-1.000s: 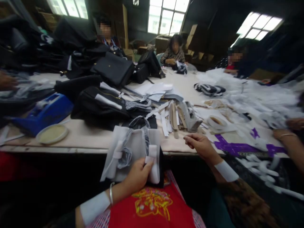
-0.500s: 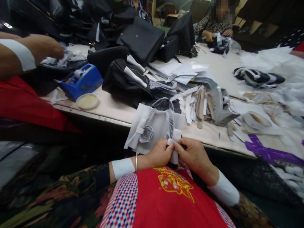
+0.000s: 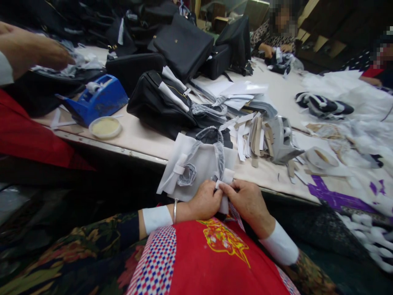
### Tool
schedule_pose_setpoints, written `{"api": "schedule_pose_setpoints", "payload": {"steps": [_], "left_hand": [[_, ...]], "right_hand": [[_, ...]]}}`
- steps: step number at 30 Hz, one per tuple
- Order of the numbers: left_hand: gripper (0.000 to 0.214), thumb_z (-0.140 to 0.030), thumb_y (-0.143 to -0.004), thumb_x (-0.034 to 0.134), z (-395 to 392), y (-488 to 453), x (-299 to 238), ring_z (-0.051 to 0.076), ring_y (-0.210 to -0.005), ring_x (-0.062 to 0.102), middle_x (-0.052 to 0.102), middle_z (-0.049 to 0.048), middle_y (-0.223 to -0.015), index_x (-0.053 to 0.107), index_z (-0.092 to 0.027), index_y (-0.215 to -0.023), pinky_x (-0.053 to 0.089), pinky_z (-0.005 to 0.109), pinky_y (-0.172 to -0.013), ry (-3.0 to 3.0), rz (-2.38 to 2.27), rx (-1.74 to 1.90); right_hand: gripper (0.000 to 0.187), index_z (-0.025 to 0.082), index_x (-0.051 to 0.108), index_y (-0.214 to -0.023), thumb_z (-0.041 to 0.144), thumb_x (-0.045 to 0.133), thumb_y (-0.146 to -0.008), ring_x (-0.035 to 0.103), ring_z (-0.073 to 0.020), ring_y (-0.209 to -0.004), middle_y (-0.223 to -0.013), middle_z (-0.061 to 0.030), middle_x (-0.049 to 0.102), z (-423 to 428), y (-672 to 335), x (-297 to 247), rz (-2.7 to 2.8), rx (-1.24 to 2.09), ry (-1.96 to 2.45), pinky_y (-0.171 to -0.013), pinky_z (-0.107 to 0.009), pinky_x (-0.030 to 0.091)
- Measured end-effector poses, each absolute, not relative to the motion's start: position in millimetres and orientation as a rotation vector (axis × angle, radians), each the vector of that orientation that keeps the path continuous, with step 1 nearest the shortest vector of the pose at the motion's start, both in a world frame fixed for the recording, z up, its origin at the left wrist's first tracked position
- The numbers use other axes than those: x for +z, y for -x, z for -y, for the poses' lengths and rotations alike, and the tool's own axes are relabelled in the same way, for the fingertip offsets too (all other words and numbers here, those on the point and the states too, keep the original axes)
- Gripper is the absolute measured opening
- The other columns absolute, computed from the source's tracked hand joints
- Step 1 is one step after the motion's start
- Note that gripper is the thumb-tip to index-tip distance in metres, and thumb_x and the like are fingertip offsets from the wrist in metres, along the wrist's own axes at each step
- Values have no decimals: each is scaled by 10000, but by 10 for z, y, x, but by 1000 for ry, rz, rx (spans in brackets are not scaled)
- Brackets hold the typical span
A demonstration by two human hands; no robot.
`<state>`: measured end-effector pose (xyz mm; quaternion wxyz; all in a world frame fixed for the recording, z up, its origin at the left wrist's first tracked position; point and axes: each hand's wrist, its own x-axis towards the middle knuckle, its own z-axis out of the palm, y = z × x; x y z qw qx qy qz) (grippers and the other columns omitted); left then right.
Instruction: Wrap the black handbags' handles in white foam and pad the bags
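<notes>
In my lap, against the table edge, leans a bag covered by a white wrapping sheet (image 3: pixel 201 164), with grey film wound round its looped handle (image 3: pixel 220 151). A coil of wrapped strap (image 3: pixel 187 174) sits at its left side under a white band. My left hand (image 3: pixel 205 201) is closed at the lower right corner of the sheet, gripping its edge. Right beside it, my right hand (image 3: pixel 250 207) pinches a small white paper strip (image 3: pixel 218 184) with the thumb pressed on it. Both hands nearly touch; what lies under the fingers is hidden.
A blue tape dispenser (image 3: pixel 92 100) and a tape roll (image 3: pixel 105 128) are on the left. A black bag (image 3: pixel 159 102) lies ahead. Paper strips (image 3: pixel 253 135), a grey tape dispenser (image 3: pixel 284 141) and another roll (image 3: pixel 321 158) are to the right. A co-worker's hand (image 3: pixel 39 53) is at left.
My right thumb has slid slightly left over the paper strip; both hands stay at the same corner. The co-worker's arm at left has shifted left, and the view has turned a little.
</notes>
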<state>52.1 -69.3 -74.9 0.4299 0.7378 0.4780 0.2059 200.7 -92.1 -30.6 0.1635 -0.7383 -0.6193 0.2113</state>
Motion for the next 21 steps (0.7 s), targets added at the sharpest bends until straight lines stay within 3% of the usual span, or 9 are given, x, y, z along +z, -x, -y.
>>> {"api": "schedule_pose_setpoints", "payload": {"steps": [4,6,14,21], "left_hand": [[232,-251,-940,478,700,-502,-715,216,-841,591,633,98,-866,647,-123,-845,476,347,-810,-1842,-1177,509],[220,-249,-937,490,704,-499,-700,221,-851,587,625,100,-868,644,-116,-854,473,353,-818,-1859,-1177,503],[215,-240,-938,487,693,-484,-681,224,-865,590,632,91,-866,654,-123,-870,464,358,-812,-1840,-1143,524],[252,-275,-944,473,671,-435,-678,212,-877,597,655,82,-900,676,-127,-915,461,334,-796,-1766,-1071,530]], "right_hand": [[329,163,753,-769,476,656,-792,610,-168,-613,-686,-42,720,982,-2112,-319,1410,1136,1982,-591,-265,438],[353,142,754,-773,487,682,-757,605,-168,-593,-673,-48,717,1008,-2140,-321,1280,1242,1959,-572,-265,445],[262,171,771,-769,400,648,-806,657,-191,-645,-714,-47,746,1001,-2078,-216,1573,834,2073,-634,-289,447],[226,176,753,-749,348,629,-826,643,-178,-666,-708,-28,732,956,-2121,-250,1606,941,1982,-638,-272,429]]}}
